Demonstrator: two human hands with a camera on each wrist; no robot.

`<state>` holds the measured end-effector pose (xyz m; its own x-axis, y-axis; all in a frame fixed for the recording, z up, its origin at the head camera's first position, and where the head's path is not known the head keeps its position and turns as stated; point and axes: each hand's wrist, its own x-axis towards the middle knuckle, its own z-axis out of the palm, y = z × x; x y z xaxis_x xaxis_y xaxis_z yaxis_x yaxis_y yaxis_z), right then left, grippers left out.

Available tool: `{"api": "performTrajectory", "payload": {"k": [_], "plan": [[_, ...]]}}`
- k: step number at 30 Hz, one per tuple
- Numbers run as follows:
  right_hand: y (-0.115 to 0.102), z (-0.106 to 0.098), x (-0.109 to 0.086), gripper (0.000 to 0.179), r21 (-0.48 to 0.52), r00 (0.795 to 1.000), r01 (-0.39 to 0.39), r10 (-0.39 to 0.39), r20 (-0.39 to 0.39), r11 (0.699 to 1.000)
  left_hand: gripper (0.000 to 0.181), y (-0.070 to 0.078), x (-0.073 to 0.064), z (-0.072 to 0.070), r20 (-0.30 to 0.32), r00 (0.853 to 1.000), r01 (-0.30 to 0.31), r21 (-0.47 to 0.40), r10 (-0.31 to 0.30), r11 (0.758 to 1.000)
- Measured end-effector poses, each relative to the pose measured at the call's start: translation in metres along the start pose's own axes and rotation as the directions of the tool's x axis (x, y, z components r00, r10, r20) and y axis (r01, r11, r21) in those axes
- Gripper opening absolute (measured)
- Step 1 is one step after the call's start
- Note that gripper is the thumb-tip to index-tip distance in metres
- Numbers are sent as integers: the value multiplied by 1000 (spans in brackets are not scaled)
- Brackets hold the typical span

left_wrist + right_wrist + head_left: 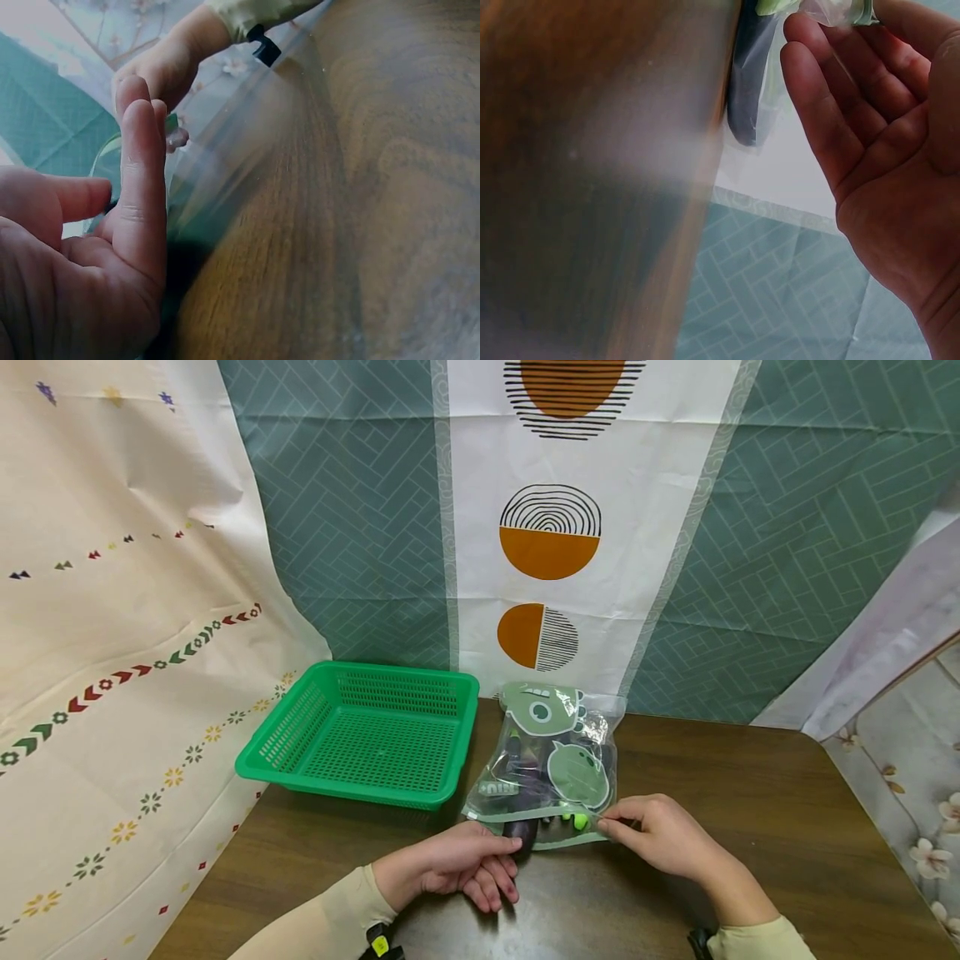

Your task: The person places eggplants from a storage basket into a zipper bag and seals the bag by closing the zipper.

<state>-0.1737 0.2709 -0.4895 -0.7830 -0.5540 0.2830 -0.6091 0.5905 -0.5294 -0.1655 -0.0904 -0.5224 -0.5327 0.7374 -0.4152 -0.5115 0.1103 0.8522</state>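
A clear zip bag (491, 768) with green cartoon shapes lies on the table, its mouth toward me. Out of the mouth sticks the end of a dark purple eggplant (519, 832). My left hand (467, 860) holds that end, thumb on top and fingers below; its own wrist view mostly hides the eggplant behind the hand (97, 247). With thumb and fingertip, my right hand (663, 837) pinches the right corner of the bag's green-edged mouth. Inside the bag are more dark, long shapes and bright green bits (581, 821). A dark, long vegetable (750, 90) shows through the plastic beside my right fingers.
A green plastic basket (330, 789) with slotted walls stands left of the bag, with nothing visible in it. The wooden table (750, 785) runs back to a patterned curtain (360, 527). A cream patterned cloth (150, 635) hangs along the left side.
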Motion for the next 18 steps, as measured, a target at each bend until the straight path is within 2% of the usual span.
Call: {"api": "performTrajectory", "payload": {"k": [8,18], "plan": [[1,1,0,8,2,1000,2,-2,0,1000,26,-1,3,0,4,999,-37,-32,37,999],[2,1,0,8,8,1000,7,-7,-1,1000,23,0,6,2,15,994,-105,-111,108,988]]}}
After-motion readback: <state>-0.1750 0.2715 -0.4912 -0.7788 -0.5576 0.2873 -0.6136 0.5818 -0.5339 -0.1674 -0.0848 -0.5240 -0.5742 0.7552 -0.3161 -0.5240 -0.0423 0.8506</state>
